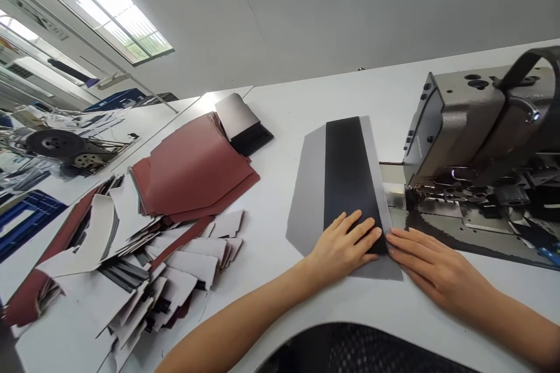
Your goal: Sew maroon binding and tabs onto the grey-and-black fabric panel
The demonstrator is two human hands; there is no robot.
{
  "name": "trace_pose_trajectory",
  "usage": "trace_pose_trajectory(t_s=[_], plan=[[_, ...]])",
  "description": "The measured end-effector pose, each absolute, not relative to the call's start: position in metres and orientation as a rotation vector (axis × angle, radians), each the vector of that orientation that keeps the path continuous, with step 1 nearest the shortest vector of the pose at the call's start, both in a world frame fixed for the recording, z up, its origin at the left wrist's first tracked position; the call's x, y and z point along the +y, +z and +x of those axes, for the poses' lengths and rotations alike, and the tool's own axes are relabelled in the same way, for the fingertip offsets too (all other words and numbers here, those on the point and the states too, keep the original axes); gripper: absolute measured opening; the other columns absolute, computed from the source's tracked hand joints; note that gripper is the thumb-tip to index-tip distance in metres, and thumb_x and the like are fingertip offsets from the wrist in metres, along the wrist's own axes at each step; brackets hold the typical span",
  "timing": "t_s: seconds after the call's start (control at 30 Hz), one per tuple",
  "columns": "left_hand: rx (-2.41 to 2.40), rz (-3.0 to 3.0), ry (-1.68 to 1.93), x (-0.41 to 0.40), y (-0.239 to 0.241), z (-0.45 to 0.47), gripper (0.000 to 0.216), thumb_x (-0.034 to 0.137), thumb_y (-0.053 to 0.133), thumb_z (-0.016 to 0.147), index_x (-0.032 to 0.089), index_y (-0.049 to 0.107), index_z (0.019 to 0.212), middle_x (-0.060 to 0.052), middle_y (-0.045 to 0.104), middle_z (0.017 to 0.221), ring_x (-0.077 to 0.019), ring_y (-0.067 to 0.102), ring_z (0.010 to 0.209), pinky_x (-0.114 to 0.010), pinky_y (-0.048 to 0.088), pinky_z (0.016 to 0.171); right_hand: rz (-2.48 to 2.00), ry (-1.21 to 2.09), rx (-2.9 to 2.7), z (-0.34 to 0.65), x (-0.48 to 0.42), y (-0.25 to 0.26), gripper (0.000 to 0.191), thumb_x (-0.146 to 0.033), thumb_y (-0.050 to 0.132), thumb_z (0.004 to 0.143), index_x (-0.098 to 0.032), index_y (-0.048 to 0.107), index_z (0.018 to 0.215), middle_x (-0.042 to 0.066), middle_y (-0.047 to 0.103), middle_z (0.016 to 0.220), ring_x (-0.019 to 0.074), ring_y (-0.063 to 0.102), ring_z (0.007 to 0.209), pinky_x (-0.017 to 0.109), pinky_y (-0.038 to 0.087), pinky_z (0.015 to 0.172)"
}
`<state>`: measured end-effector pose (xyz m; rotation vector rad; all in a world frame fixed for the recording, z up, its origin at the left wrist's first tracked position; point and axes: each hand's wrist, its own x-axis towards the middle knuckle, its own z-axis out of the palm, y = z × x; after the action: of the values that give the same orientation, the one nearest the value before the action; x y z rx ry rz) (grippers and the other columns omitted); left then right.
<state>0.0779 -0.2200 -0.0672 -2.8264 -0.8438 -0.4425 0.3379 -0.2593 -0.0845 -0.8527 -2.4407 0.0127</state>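
Left hand [343,245] lies flat and unclenched on the near end of a black strip [349,175]; right hand [437,265] lies flat, its fingertips at the strip's right edge; neither hand grasps. The strip's long axis points away from the person, toward the table's far edge; the strip rests on a grey panel [306,204], just beside the sewing machine [472,128] at right; on the white table [280,116], red sheets [192,166] and white-backed offcuts [170,262] lie piled at left; a window [105,6] shows at far upper left.

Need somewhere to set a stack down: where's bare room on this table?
The white table is bare between the maroon stack and the grey fabric, and beyond the fabric toward the sewing machine. Crowded at left with cut pieces.
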Motion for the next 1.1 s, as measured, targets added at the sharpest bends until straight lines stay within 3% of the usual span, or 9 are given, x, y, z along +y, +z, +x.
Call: trace_pose_trajectory(t_s=[0.13, 0.23, 0.33, 0.47, 0.63, 0.87, 1.1], plan=[[-0.913, -2.911, -0.440, -0.225, -0.067, 0.077, 0.060, 0.064, 0.047, 0.097, 0.018, 0.062, 0.132, -0.010, 0.062, 0.140, -0.0332, 0.052, 0.135, -0.049, 0.048, 0.109, -0.854, 0.093, -2.367, 0.341, -0.258, -0.082, 0.030, -0.010, 0.051, 0.097, -0.015, 0.070, 0.120, 0.011, 0.067, 0.129, 0.0235, 0.059, 0.125, 0.041, 0.053, 0.107], [-0.993, -2.936, -0.500, -0.227, -0.067, 0.075, 0.055, 0.060, 0.048, 0.098, 0.020, 0.063, 0.131, -0.011, 0.067, 0.132, -0.0284, 0.057, 0.129, -0.047, 0.043, 0.114, -0.851, 0.184, -2.325, 0.344, -0.260, -0.080, 0.028, -0.010, 0.054, 0.096, -0.017, 0.070, 0.118, 0.011, 0.070, 0.120, 0.0233, 0.063, 0.117, 0.042, 0.057, 0.101], [-0.966, -2.953, -0.516, -0.228, -0.067, 0.073, 0.049, 0.057, 0.052, 0.098, 0.025, 0.062, 0.134, -0.008, 0.069, 0.127, -0.0264, 0.056, 0.131, -0.050, 0.028, 0.123, -0.774, 0.287, -2.350, 0.344, -0.265, -0.077, 0.028, -0.010, 0.053, 0.095, -0.017, 0.069, 0.117, 0.010, 0.070, 0.114, 0.0225, 0.063, 0.111, 0.039, 0.058, 0.093], [-0.655, -3.112, -0.318, -0.218, -0.067, 0.078, 0.040, 0.042, 0.051, 0.102, 0.029, 0.056, 0.140, -0.003, 0.058, 0.145, -0.0250, 0.035, 0.150, -0.057, 0.010, 0.127, -0.749, 0.269, -2.466, 0.342, -0.269, -0.070, 0.028, -0.009, 0.047, 0.096, -0.016, 0.069, 0.112, 0.010, 0.069, 0.107, 0.0206, 0.062, 0.102, 0.035, 0.056, 0.086], [-0.626, -3.249, -0.353, -0.178, -0.070, 0.102, 0.054, 0.059, 0.044, 0.100, 0.023, 0.057, 0.138, -0.008, 0.053, 0.151, -0.0243, 0.040, 0.147, -0.060, 0.010, 0.126, -0.969, 0.038, -2.476, 0.359, -0.256, -0.070, 0.026, -0.015, 0.047, 0.099, -0.017, 0.070, 0.112, 0.007, 0.064, 0.093, 0.0186, 0.058, 0.084, 0.034, 0.050, 0.079], [-0.495, -3.363, -0.303, -0.131, -0.062, 0.126, 0.048, 0.051, 0.053, 0.099, 0.026, 0.056, 0.140, -0.006, 0.054, 0.150, -0.0234, 0.040, 0.147, -0.053, 0.009, 0.128, -1.061, -0.040, -2.384, 0.376, -0.236, -0.078, 0.027, -0.016, 0.048, 0.100, -0.018, 0.070, 0.114, 0.005, 0.060, 0.087, 0.0155, 0.057, 0.080, 0.029, 0.048, 0.075], [-0.439, -3.375, -0.297, -0.126, -0.062, 0.124, 0.047, 0.051, 0.047, 0.102, 0.024, 0.057, 0.139, -0.007, 0.050, 0.153, -0.0211, 0.040, 0.147, -0.049, 0.003, 0.128, -1.049, -0.007, -2.337, 0.372, -0.236, -0.076, 0.024, -0.012, 0.049, 0.099, -0.014, 0.069, 0.113, 0.005, 0.057, 0.086, 0.0157, 0.054, 0.079, 0.030, 0.046, 0.073]])
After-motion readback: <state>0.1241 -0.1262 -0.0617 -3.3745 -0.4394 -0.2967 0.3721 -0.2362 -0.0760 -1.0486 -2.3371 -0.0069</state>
